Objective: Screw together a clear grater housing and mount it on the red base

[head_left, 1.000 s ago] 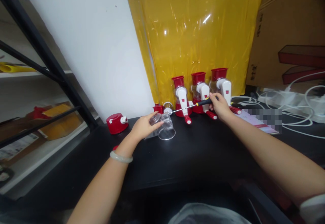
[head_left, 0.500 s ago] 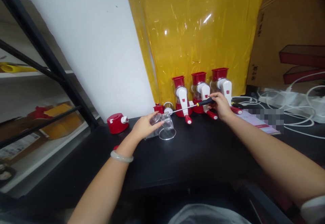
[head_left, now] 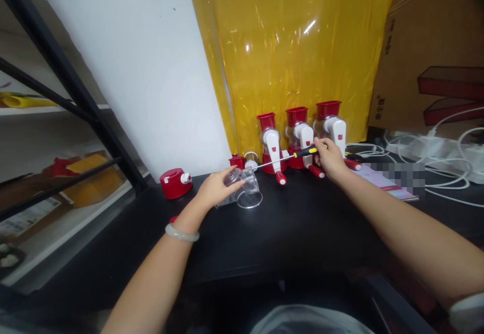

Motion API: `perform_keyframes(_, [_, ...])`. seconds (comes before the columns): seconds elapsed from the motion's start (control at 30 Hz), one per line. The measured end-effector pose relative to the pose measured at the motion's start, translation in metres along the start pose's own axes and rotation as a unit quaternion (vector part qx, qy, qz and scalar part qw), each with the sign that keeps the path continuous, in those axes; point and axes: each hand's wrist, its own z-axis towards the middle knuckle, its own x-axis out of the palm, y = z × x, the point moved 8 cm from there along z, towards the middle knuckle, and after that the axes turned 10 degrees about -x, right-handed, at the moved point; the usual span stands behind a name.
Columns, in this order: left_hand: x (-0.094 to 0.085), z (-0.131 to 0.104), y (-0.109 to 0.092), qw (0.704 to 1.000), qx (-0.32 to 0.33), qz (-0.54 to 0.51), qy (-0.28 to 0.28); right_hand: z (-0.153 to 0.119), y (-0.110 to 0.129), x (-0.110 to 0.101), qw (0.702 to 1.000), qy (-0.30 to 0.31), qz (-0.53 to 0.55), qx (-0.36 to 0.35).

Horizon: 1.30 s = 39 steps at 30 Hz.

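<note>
My left hand is closed on a clear plastic grater body, which lies tipped on the black table with its round rim towards me. In my right hand is a screwdriver with a black and yellow handle. Its long shaft points left, and the tip meets the upper edge of the clear body. Behind the body are a small red part and a metal grating drum. To the left of my left hand sits a red base with a white knob.
Three rotary graters with red hoppers and white cranks, such as the left one, stand at the back before a yellow plastic sheet. At right lie a booklet and white cables. A shelf rack flanks the left side.
The screwdriver handle has turned in my right hand, its yellow part now showing, and the right fingers have shifted slightly. My left hand and the clear body stay in place.
</note>
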Motion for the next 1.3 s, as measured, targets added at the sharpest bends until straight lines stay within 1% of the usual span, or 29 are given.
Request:
perform_keyframes(0.1, [0.0, 0.0, 0.0, 1.0, -0.002, 0.001, -0.001, 0.001, -0.001, 0.0, 1.0, -0.005, 0.013, 0.006])
perform_keyframes(0.2, [-0.001, -0.001, 0.0, 1.0, -0.002, -0.003, -0.004, 0.002, -0.007, 0.001, 0.997, -0.009, 0.064, 0.03])
perform_keyframes(0.33, [-0.001, -0.001, -0.001, 1.0, -0.001, -0.009, -0.003, 0.003, -0.009, 0.003, 0.994, 0.004, 0.101, 0.036])
perform_keyframes(0.53, [-0.001, -0.001, -0.001, 1.0, -0.007, -0.006, -0.001, 0.002, -0.005, 0.002, 0.996, -0.005, 0.083, 0.035])
perform_keyframes(0.7, [0.0, -0.001, 0.0, 1.0, 0.0, -0.001, -0.004, 0.002, -0.006, 0.001, 0.998, 0.003, 0.063, 0.016])
perform_keyframes(0.83, [0.0, 0.0, 0.0, 1.0, 0.001, 0.002, -0.005, 0.002, -0.007, -0.003, 1.0, -0.01, 0.026, -0.001])
perform_keyframes(0.93, [0.0, 0.0, 0.001, 1.0, -0.007, 0.005, -0.001, 0.002, -0.007, -0.002, 1.0, -0.007, 0.009, 0.0])
perform_keyframes(1.13, [-0.001, -0.001, 0.0, 1.0, -0.006, 0.005, -0.005, 0.002, -0.012, 0.002, 0.996, -0.003, 0.08, 0.048])
perform_keyframes(1.3, [0.0, 0.0, 0.0, 1.0, -0.008, 0.007, 0.0, 0.004, -0.012, 0.001, 0.995, -0.002, 0.089, 0.045])
